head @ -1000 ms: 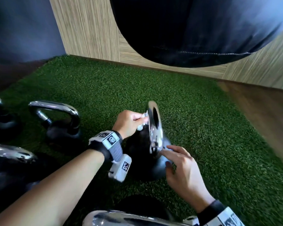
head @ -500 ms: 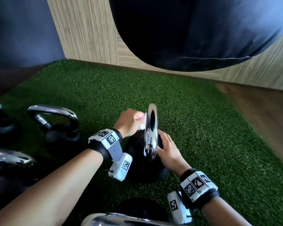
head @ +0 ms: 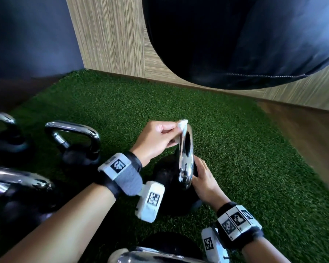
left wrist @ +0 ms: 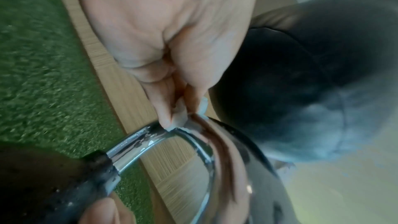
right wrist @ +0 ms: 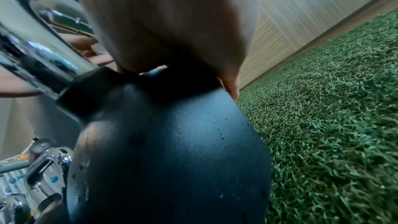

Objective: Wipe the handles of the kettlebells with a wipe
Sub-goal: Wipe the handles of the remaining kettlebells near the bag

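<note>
A black kettlebell point(head: 167, 188) with a chrome handle point(head: 186, 158) stands on green turf, its handle edge-on to me. My left hand point(head: 156, 139) pinches a small white wipe point(head: 183, 125) against the top of that handle. The left wrist view shows the wipe point(left wrist: 180, 120) squeezed between thumb and fingertips on the handle's bend point(left wrist: 137, 144). My right hand point(head: 203, 179) cups the ball's right shoulder just below the handle. In the right wrist view the palm point(right wrist: 172, 23) lies arched over the ball point(right wrist: 172, 151). Its fingertips are mostly hidden behind the handle.
Three more kettlebells stand at the left point(head: 72, 141), point(head: 17, 179), point(head: 0, 120), and another handle point(head: 150, 257) is at the bottom edge. A dark punching bag point(head: 235, 38) hangs overhead. Wood wall behind, wooden floor point(head: 311, 133) right of the turf point(head: 245, 158).
My left hand has carried the wipe up from the handle's left side to its top. My right hand left the handle's near end and settled on the ball.
</note>
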Tool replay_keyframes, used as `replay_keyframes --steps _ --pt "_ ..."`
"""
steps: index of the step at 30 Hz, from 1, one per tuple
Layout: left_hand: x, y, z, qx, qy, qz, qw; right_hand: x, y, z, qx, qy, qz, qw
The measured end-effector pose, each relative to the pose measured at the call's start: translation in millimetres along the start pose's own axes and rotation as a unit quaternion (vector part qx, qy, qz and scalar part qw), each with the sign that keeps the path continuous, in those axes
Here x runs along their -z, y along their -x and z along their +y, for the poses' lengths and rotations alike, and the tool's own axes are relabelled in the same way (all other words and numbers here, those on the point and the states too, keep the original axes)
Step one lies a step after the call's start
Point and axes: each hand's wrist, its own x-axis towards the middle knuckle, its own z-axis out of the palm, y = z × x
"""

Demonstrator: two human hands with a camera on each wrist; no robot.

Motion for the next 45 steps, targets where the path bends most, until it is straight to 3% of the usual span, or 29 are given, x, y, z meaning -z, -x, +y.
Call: replay_keyframes --steps 8,13,16,20,25,29,35,41,45 --pt "4.1 11.3 16.1 0.042 0.040 0.005 0.998 1.1 0.5 -3.2 0.000 0.005 0.003 1.000" --pt "15.4 25.7 14.2 0.073 0.045 -0.045 0.995 0.4 -1.4 -0.1 0.013 0.002 0.007 1.000" --pt "15.7 28.1 11.3 0.070 0.045 -0.041 0.996 0.6 -2.6 1.0 0.011 0.002 0.008 1.000" --pt "21.3 44.0 -2.5 0.084 0.086 -0.126 0.985 -0.8 -1.2 2.7 0.012 -0.008 0.005 1.000" --pt "27.8 51.6 -10.8 -0.012 -0.028 -0.141 0.989 -1.1 -3.5 5.7 0.014 -0.004 0.010 1.000" --pt "29.2 62.9 -20.9 -0.026 -0.087 -0.195 0.977 -2.0 -4.6 10.1 0.015 -0.005 0.014 1.000" --pt "25.0 72.0 -29.6 -0.076 -0.116 -0.146 0.980 -2.1 -5.2 11.5 0.018 -0.010 0.011 1.000" --pt "15.7 81.5 -63.6 -0.102 -0.212 -0.083 0.968 -1.9 -5.3 11.1 0.004 -0.005 0.012 1.000" --pt "15.1 81.4 -60.9 -0.098 -0.206 -0.085 0.970 10.7 -4.5 1.9 -0.009 0.029 -0.044 0.999"
